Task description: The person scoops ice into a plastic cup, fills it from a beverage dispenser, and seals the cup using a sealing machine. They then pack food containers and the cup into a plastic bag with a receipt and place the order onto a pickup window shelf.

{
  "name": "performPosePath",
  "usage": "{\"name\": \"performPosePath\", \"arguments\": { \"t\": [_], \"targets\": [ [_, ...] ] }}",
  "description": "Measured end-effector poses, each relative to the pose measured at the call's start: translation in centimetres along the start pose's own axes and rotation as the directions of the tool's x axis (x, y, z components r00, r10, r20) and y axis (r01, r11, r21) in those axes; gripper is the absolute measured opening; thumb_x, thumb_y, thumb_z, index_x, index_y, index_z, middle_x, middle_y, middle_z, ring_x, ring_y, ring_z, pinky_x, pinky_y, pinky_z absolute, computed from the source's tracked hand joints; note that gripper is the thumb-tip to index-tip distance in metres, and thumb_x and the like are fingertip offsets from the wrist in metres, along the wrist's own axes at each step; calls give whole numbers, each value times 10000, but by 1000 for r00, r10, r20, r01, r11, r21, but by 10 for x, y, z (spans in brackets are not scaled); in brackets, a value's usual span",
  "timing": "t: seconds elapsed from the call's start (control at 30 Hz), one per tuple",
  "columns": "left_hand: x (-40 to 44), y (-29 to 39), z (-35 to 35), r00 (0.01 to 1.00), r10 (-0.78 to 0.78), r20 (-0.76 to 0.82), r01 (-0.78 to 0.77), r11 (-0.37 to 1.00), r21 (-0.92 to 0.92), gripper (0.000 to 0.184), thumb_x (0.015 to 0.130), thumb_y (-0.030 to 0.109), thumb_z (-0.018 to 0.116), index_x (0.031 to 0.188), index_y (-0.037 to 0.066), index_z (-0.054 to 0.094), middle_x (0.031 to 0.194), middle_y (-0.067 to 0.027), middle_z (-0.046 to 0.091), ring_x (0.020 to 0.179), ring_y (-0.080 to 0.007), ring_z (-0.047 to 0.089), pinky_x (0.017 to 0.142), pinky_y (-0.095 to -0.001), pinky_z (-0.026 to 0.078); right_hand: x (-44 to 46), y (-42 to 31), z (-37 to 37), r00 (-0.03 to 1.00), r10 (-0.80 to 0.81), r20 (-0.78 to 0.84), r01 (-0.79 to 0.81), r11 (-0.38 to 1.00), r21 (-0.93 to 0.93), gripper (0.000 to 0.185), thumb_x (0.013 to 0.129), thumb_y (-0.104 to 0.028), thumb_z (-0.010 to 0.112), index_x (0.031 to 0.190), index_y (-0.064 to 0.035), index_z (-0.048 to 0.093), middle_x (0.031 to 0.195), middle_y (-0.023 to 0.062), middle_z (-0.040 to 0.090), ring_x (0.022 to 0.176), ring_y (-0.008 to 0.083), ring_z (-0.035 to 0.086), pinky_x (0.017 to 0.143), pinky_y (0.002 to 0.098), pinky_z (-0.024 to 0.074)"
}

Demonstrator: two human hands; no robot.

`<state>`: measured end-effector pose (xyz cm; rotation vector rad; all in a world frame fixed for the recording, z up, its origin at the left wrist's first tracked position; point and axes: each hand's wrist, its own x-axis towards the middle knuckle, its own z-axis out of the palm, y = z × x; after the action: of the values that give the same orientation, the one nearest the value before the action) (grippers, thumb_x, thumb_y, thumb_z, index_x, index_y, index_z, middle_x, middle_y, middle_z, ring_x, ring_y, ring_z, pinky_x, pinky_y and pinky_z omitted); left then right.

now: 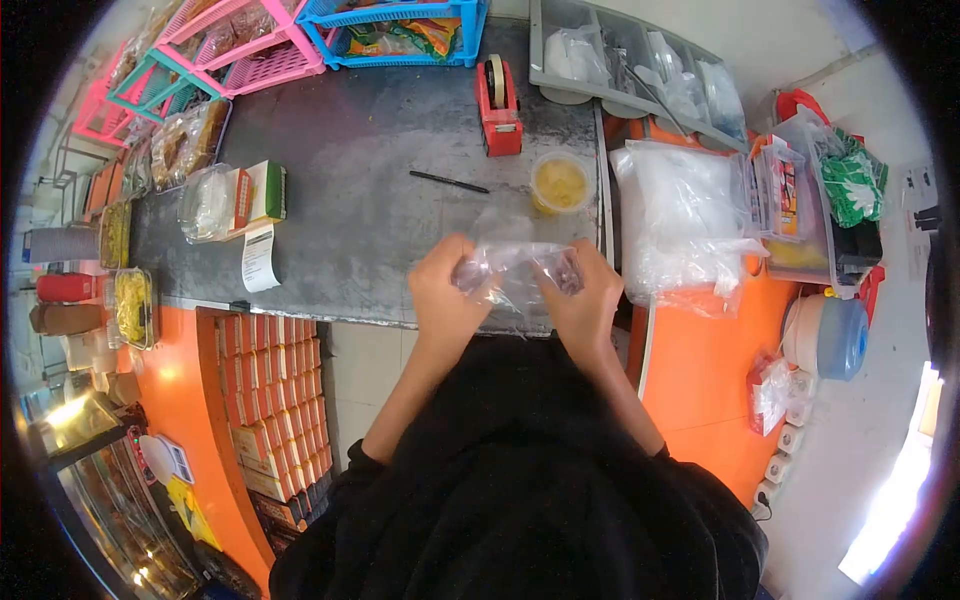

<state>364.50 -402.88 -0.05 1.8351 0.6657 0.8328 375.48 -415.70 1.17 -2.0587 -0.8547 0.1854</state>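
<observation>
A clear plastic bag is stretched between my two hands, just above the front edge of the dark counter. My left hand grips its left side with curled fingers. On the other side, my right hand is closed round the bag's bunched edge. Beyond my right hand stands a round clear tub with yellowish contents. A black pen lies on the counter past my left hand. Farther back is a red tape dispenser with a roll in it.
To the right lies a stack of clear plastic bags, below a grey divided tray. Boxes and a clear pack sit left with a paper slip. Pink baskets and a blue basket line the back.
</observation>
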Motion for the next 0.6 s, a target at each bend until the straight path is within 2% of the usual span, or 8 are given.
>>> {"name": "performPosePath", "arguments": {
  "t": [0.07,0.13,0.2,0.27,0.4,0.43,0.5,0.6],
  "targets": [
    [6,-8,-14,917,385,-107,-328,879,345,104,697,-24,611,769,7,542,819,-136,544,657,-208,540,499,-297,423,8,12,-2,991,-102,-83,88,983,-160,268,687,-83,714,864,-32,520,847,85,578,617,200,560,552,308,447],
    [2,-6,-8,952,250,-177,-154,891,428,152,672,-31,608,803,8,543,822,-120,544,669,-242,549,563,-306,446,16,13,-5,925,58,-376,22,979,205,267,712,-79,711,869,-14,505,856,75,579,637,168,568,539,278,449],
    [-1,-9,3,963,134,-233,-115,989,94,230,655,-10,624,865,19,536,865,-115,543,724,-281,553,651,-322,451,15,8,4,943,93,-320,-6,965,262,270,773,-58,657,963,-14,470,884,57,576,683,140,579,526,248,458],
    [-7,-11,7,990,74,-120,-59,991,122,293,653,-20,608,931,21,525,895,-108,551,778,-246,565,691,-311,450,6,17,22,952,306,15,-243,726,644,351,780,-37,626,1063,-34,419,931,66,567,738,133,581,545,260,477],
    [-16,-55,18,984,-166,71,158,982,107,417,649,14,629,1046,30,501,945,-114,566,854,-257,587,748,-317,453,1,30,56,636,634,440,-741,344,577,455,729,-23,616,1124,-55,393,976,93,568,840,165,576,653,285,491],
    [-19,-62,18,983,-170,74,162,981,106,417,649,14,629,1046,30,501,945,-114,566,854,-257,587,748,-317,453,-1,49,68,633,638,439,-744,342,574,455,729,-23,616,1124,-55,393,976,93,568,840,165,576,653,285,491],
    [-23,-71,19,989,-137,53,91,853,513,408,638,100,662,1019,40,530,885,-137,592,825,-319,587,722,-372,455,-2,86,94,828,527,191,-547,687,479,512,695,-49,625,1147,-58,386,973,117,569,865,242,583,710,327,478],
    [-17,-77,30,955,-262,142,196,912,361,367,668,130,638,1010,39,540,826,-143,600,777,-359,587,681,-392,462,3,89,97,929,282,241,-328,927,182,568,663,-75,633,1171,-63,380,986,160,563,904,310,576,766,370,458]
  ]
}}
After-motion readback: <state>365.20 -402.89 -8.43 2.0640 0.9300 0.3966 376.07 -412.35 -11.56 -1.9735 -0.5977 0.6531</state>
